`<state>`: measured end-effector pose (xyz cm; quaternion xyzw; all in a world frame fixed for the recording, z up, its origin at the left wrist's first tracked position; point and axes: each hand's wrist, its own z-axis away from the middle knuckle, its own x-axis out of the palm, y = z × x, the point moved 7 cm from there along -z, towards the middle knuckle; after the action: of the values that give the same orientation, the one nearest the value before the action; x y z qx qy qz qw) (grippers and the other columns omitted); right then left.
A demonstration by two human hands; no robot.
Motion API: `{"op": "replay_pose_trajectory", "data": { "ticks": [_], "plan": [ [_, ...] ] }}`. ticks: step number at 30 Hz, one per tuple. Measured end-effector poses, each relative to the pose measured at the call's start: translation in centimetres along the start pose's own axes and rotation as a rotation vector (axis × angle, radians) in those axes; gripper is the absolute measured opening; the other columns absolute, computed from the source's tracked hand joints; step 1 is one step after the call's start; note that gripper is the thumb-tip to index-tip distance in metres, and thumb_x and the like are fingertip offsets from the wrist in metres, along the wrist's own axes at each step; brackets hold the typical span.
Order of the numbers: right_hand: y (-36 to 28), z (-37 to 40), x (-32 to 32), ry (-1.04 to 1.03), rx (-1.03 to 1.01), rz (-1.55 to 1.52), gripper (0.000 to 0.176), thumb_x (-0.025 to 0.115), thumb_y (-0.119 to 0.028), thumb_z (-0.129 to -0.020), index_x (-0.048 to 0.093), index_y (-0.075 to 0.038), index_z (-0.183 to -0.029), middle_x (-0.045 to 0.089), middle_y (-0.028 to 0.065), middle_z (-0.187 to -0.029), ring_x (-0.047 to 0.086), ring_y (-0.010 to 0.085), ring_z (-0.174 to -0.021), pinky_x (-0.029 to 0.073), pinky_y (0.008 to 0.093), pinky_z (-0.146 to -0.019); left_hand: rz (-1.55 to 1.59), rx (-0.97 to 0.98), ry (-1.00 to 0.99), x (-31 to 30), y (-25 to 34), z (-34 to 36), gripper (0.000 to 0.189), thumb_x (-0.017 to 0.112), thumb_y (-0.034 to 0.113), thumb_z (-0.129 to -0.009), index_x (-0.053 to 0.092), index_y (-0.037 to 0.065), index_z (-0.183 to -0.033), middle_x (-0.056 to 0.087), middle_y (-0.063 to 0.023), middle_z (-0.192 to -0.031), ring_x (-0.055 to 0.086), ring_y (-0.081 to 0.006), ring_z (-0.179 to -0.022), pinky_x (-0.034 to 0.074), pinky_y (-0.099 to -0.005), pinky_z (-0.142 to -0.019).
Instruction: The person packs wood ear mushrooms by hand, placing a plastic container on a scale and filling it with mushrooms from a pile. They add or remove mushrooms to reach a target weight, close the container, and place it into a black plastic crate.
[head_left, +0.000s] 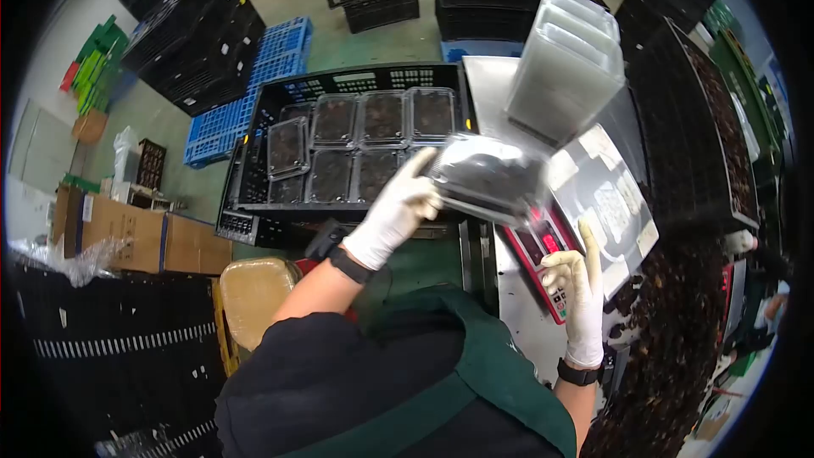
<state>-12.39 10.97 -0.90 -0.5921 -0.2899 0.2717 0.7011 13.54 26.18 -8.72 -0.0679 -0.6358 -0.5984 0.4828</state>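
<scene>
My left hand (pixel 398 208), in a white glove, grips the left edge of a clear plastic box (pixel 490 171) with dark contents, tilted and slightly blurred. The box hangs between the black crate (pixel 356 80) and the red scale (pixel 555 309). Over the scale's right side is my right hand (pixel 581 288), also gloved, with its index finger stretched out and the others curled; nothing shows in it. Inside the crate lie rows of clear boxes (pixel 360 119) filled with dark pieces. One box (pixel 288 148) rests askew on top at the left.
A tall stack of empty clear containers (pixel 566 68) stands behind the scale, beside a pale patterned board (pixel 606 203). Loose dark pieces (pixel 670 331) cover the right side. Stacked black crates (pixel 199 42), a blue pallet (pixel 284 55) and cardboard boxes (pixel 127 233) stand around.
</scene>
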Motion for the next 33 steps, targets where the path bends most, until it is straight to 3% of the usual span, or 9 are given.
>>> {"op": "replay_pose_trajectory", "data": {
  "ticks": [6,8,11,25,26,28,30,32,33],
  "plan": [
    [3.6,4.1,-5.2,0.214,0.19,0.146,0.054,0.047,-0.016,-0.102,0.033,-0.001,-0.152,0.068,0.0066,-0.092,0.06,0.0084,-0.069,0.046,0.0202,-0.063,0.177,0.473,0.53,-22.3,7.5,3.6,0.073,0.055,-0.002,-0.089,0.019,0.011,-0.151,0.063,-0.0159,-0.089,0.065,-0.0218,-0.073,0.055,-0.028,-0.064],
    [5.0,6.8,-8.2,0.332,0.26,0.114,0.054,0.049,-0.016,-0.101,0.034,-0.001,-0.151,0.068,0.006,-0.091,0.059,0.0081,-0.068,0.045,0.0196,-0.061,-0.065,0.538,0.975,-24.9,9.8,8.1,0.075,0.053,-0.004,-0.088,0.017,0.012,-0.153,0.066,-0.0169,-0.089,0.066,-0.0213,-0.064,0.05,-0.0256,-0.05],
    [5.7,10.5,-11.0,0.492,0.29,0.125,0.054,0.05,-0.016,-0.101,0.035,0.0,-0.151,0.065,0.0047,-0.089,0.054,0.0075,-0.068,0.041,0.0188,-0.061,-0.397,0.658,1.156,-24.5,13.7,12.7,0.072,0.051,-0.008,-0.086,0.025,0.007,-0.152,0.059,-0.0068,-0.077,0.057,-0.014,-0.055,0.049,-0.0241,-0.047],
    [8.5,15.8,-14.5,0.671,0.283,0.072,0.055,0.054,-0.016,-0.098,0.039,-0.004,-0.149,0.067,0.0071,-0.09,0.056,0.0074,-0.067,0.043,0.0208,-0.061,-0.256,0.657,1.188,-36.4,11.9,8.8,0.08,0.055,-0.009,-0.087,0.02,0.018,-0.153,0.061,-0.0142,-0.089,0.062,-0.0201,-0.062,0.051,-0.0301,-0.055],
    [8.9,16.1,-15.0,0.669,0.276,0.068,0.055,0.054,-0.016,-0.098,0.039,-0.003,-0.149,0.067,0.0075,-0.09,0.056,0.0075,-0.067,0.043,0.0208,-0.061,-0.303,0.649,1.133,-36.2,11.6,9.0,0.067,0.054,0.005,-0.094,0.023,0.02,-0.152,0.059,-0.0198,-0.102,0.063,-0.0276,-0.077,0.055,-0.0396,-0.068],
    [9.2,17.3,-15.4,0.706,0.277,0.054,0.053,0.053,-0.014,-0.098,0.04,-0.002,-0.148,0.068,0.0083,-0.091,0.057,0.008,-0.066,0.045,0.0207,-0.061,0.207,0.499,0.907,-37.2,10.8,8.8,0.052,0.044,0.04,-0.101,0.036,0.014,-0.145,0.054,-0.0218,-0.118,0.057,-0.0334,-0.096,0.051,-0.0477,-0.086],
    [9.0,18.3,-14.9,0.741,0.272,0.034,0.05,0.051,-0.015,-0.1,0.041,-0.002,-0.147,0.07,0.0102,-0.094,0.062,0.0096,-0.07,0.049,0.0214,-0.062,-0.81,0.325,0.987,-30.3,12.9,10.0,0.04,0.057,0.016,-0.097,0.052,0.001,-0.135,0.058,-0.0177,-0.126,0.061,-0.0296,-0.1,0.051,-0.0421,-0.086],
    [10.6,19.8,-15.5,0.759,0.262,-0.014,0.051,0.049,-0.011,-0.099,0.039,-0.003,-0.148,0.071,0.0116,-0.096,0.064,0.011,-0.071,0.051,0.0218,-0.064,-1.004,0.359,1.166,-34.0,14.5,11.4,0.045,0.058,0.007,-0.094,0.048,-0.006,-0.136,0.069,-0.0113,-0.105,0.065,-0.023,-0.086,0.054,-0.035,-0.078],
    [10.8,20.3,-15.4,0.763,0.262,-0.042,0.053,0.049,-0.01,-0.098,0.037,-0.004,-0.148,0.071,0.0113,-0.096,0.064,0.0107,-0.071,0.05,0.0215,-0.064,-1.399,0.383,1.14,-32.2,17.0,10.5,0.046,0.057,0.006,-0.093,0.049,-0.007,-0.136,0.069,-0.0149,-0.11,0.065,-0.0237,-0.094,0.054,-0.0361,-0.086]
  ]
}}
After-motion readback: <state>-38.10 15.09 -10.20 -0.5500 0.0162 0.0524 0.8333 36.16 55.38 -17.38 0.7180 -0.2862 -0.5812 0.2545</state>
